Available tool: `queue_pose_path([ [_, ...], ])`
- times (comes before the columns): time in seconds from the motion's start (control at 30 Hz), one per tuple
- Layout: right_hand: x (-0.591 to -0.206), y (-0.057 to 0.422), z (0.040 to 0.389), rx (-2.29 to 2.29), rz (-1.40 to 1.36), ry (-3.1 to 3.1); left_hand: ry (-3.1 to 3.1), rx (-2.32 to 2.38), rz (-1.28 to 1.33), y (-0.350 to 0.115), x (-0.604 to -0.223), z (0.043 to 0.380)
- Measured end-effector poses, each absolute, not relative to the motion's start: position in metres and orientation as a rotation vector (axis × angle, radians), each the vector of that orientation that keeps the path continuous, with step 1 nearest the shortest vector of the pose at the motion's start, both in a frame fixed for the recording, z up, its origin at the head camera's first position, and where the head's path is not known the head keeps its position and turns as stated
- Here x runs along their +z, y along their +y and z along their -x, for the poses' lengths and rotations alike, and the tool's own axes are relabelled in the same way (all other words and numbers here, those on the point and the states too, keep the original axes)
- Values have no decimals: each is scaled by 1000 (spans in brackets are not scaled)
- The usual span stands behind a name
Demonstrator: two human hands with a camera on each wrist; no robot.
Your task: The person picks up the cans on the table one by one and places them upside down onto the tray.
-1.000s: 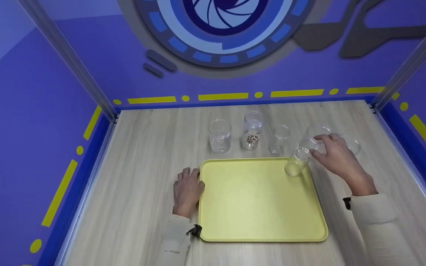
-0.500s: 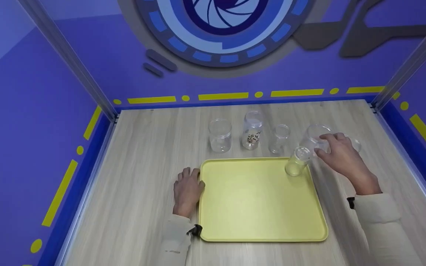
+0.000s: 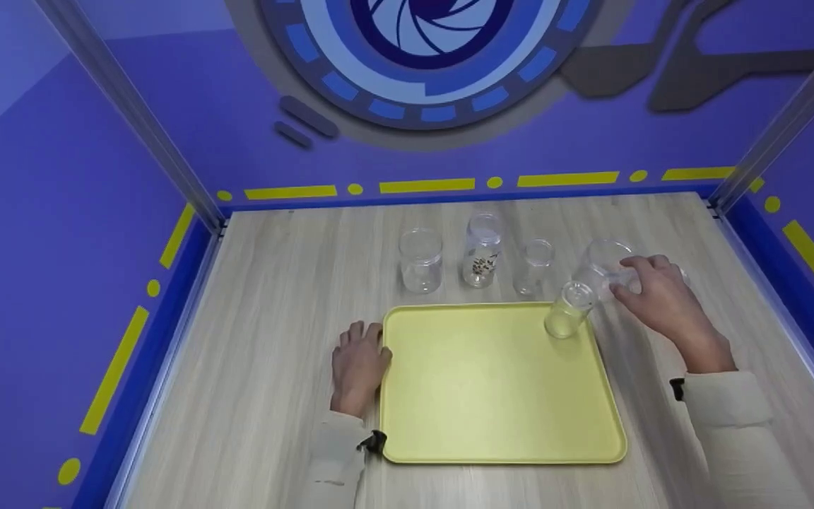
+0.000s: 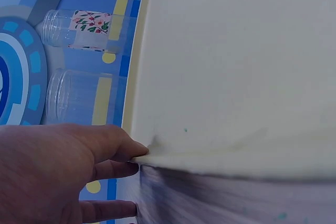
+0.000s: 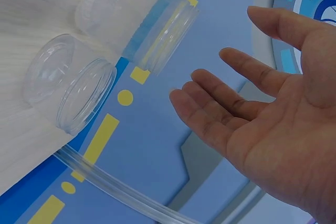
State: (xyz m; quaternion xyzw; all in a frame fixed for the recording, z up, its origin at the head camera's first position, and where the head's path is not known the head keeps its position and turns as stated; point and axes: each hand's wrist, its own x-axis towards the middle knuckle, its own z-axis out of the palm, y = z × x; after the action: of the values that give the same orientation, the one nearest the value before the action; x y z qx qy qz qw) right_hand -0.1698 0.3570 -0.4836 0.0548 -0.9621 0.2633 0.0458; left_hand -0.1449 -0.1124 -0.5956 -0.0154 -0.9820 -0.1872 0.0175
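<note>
A clear jar (image 3: pixel 567 314) stands at the far right corner of the yellow tray (image 3: pixel 485 382), its narrow end up. My right hand (image 3: pixel 663 300) hovers just right of that jar, holding nothing. In the right wrist view its fingers (image 5: pixel 202 108) are spread and slightly bent, apart from two clear jars. Beneath and behind this hand in the head view are a wide clear jar (image 3: pixel 601 265) and another, mostly hidden one. At the tray's left edge, my left hand (image 3: pixel 360 364) pinches the rim, thumb on top and a finger below.
Behind the tray stand a wide clear jar (image 3: pixel 421 265), a taller jar with a floral print (image 3: pixel 482 251) and a narrow clear jar (image 3: pixel 534 267). Blue panels (image 3: pixel 167 127) wall in the wooden table (image 3: pixel 273 283) at the back and both sides.
My right hand has drawn away to the right from the jar on the tray. That jar, the tray and my left hand keep their places.
</note>
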Motion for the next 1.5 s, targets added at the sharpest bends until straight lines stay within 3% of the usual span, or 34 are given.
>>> queue_pose_path([
  [1.5,-489,383,179,703,-88,-3024,-3042,-603,43,-113,-595,145],
])
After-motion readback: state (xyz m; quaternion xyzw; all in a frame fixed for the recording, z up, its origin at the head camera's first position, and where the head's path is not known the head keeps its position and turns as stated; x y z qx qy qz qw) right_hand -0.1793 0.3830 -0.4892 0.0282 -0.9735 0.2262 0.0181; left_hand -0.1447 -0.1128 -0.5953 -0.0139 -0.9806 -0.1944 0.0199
